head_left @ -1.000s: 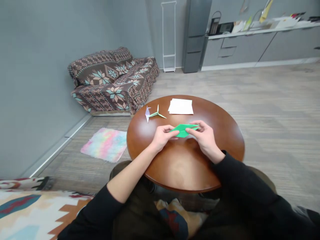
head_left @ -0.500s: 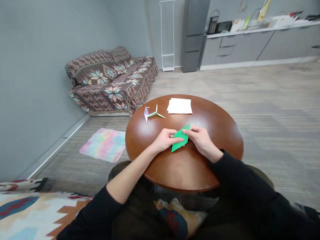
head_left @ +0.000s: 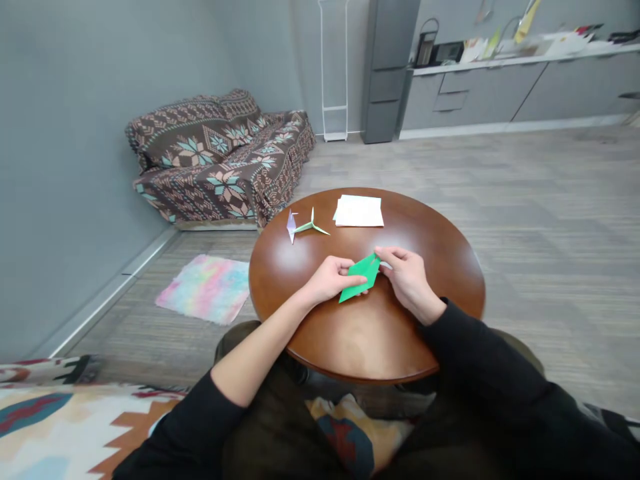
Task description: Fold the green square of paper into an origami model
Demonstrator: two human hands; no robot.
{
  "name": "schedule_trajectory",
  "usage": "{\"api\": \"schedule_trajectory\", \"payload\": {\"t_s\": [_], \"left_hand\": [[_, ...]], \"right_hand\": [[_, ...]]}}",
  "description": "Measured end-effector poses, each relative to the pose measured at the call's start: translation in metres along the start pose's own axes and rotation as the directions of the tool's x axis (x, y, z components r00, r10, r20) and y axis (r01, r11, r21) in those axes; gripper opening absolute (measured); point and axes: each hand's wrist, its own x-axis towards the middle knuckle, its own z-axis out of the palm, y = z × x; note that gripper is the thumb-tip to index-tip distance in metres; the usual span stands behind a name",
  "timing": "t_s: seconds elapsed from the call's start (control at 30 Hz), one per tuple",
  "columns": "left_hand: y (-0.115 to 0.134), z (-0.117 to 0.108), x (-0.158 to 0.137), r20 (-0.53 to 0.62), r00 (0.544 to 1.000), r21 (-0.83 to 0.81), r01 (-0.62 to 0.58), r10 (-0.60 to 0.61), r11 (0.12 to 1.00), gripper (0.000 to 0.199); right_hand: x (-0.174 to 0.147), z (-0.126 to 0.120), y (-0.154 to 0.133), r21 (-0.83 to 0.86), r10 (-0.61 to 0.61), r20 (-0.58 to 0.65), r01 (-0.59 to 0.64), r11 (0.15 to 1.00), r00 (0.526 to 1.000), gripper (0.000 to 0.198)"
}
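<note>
A green folded paper (head_left: 361,275), shaped like a long diamond, is held above the round brown table. My left hand (head_left: 334,279) grips its left side, thumb on top and fingers beneath. At its upper right tip, my right hand (head_left: 404,275) pinches the paper between thumb and fingers. Farther back on the tabletop stand a purple folded paper crane (head_left: 291,227) and, right beside it, a light green folded paper figure (head_left: 313,225) with three thin points. Whether these two touch I cannot tell.
White paper sheets (head_left: 359,211) lie stacked at the back of the round table (head_left: 450,267). A patterned covered sofa (head_left: 220,160) and a pastel rug (head_left: 207,288) are to the left. Grey kitchen cabinets (head_left: 480,93) and a fridge (head_left: 387,73) line the far wall.
My right hand has shifted from the paper's upper right face to its very tip, thumb moving up. The left hand keeps its hold on the green paper.
</note>
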Motion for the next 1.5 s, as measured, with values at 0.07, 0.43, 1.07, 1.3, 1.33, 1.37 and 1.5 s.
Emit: {"api": "schedule_trajectory", "payload": {"t_s": [0.07, 0.43, 1.07, 1.3, 1.33, 1.37, 1.5], "left_hand": [[-0.001, 0.0, 0.0, -0.023, 1.0, -0.002, -0.015, 0.015, 1.0, 0.037], [0.0, -0.001, 0.0, -0.056, 0.998, 0.038, -0.021, 0.023, 0.999, 0.035], [-0.003, -0.001, 0.008, -0.251, 0.965, -0.216, -0.127, 0.071, 0.968, 0.04], [-0.003, -0.002, 0.008, -0.258, 0.964, -0.206, -0.123, 0.067, 0.971, 0.045], [-0.004, -0.002, 0.008, -0.273, 0.96, -0.182, -0.121, 0.068, 0.976, 0.044], [-0.005, -0.002, 0.008, -0.291, 0.954, -0.152, -0.118, 0.069, 0.981, 0.042], [-0.008, -0.003, 0.008, -0.375, 0.923, -0.022, -0.106, 0.09, 0.994, 0.031]], "right_hand": [[-0.002, 0.002, -0.001, -0.007, 0.019, 0.055, -0.018, 1.0, 0.998, 0.03], [-0.006, 0.005, 0.001, -0.122, 0.076, 0.165, -0.056, 0.991, 0.983, 0.029], [-0.006, 0.007, 0.003, -0.243, -0.072, 0.181, 0.116, 0.963, 0.981, 0.032], [-0.003, 0.003, 0.005, -0.319, -0.08, 0.213, 0.147, 0.936, 0.974, 0.031], [-0.002, 0.001, 0.005, -0.318, -0.079, 0.204, 0.143, 0.937, 0.976, 0.032], [-0.001, 0.0, 0.006, -0.318, -0.077, 0.197, 0.138, 0.938, 0.977, 0.033], [0.0, -0.001, 0.008, -0.321, -0.07, 0.167, 0.121, 0.939, 0.983, 0.036]]}}
